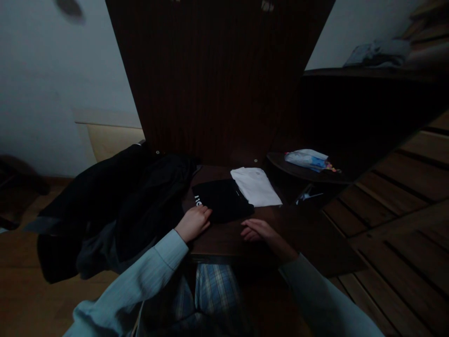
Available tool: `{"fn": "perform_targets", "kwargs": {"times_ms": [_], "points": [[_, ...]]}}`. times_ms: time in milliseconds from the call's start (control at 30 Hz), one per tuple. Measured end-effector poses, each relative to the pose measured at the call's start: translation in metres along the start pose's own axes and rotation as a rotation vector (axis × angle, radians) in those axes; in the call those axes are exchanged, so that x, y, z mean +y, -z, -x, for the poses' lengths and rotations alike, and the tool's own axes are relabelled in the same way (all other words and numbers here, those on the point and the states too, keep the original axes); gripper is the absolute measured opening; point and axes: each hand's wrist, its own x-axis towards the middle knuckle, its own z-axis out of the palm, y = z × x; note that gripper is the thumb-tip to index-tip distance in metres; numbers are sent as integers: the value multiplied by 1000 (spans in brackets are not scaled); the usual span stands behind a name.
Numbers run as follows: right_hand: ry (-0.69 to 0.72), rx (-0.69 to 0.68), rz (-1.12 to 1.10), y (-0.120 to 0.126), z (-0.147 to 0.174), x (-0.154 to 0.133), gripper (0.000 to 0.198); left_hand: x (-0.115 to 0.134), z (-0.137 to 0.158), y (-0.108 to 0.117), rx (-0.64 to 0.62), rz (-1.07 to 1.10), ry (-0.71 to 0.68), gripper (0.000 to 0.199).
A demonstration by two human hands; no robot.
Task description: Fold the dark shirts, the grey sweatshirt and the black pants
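Note:
A folded black T-shirt point(224, 201) with white lettering near its left edge lies on the dark wooden desk point(224, 241). At its lower left corner, my left hand point(194, 222) has its fingers bent closed on the fabric, covering part of the lettering. My right hand point(257, 230) hovers just off the lower right corner, its fingers loosely curled and apart, holding nothing. A folded white T-shirt point(257, 187) with a small mark lies behind and to the right, touching or partly under the black one; I cannot tell which.
Dark clothes point(140, 206) are heaped at the left, hanging over the desk's edge. A blue-and-white plastic packet point(307, 160) sits on a rounded shelf point(280, 164) at the right. A tall dark panel point(217, 84) rises behind; wooden slats point(414, 206) stand far right.

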Motion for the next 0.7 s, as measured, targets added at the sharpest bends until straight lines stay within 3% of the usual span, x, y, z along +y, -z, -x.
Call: {"fn": "perform_targets", "kwargs": {"times_ms": [133,233,300,367,467,533,700], "points": [[23,134,-217,0,-4,2,26,31,3,0,20,89,-25,21],[88,253,-149,1,-17,5,25,46,8,1,1,293,-173,28],[132,298,-63,0,-26,10,31,42,9,2,7,443,-227,29],[162,337,-19,-5,-33,16,41,26,7,1,103,492,-121,27],[210,429,-26,-14,-42,29,55,-7,1,-6,287,388,231,29],[261,468,-12,-21,-47,36,59,-25,-2,-13,268,355,381,34],[342,421,132,-31,-61,40,53,-34,5,-22,170,392,411,43]]}}
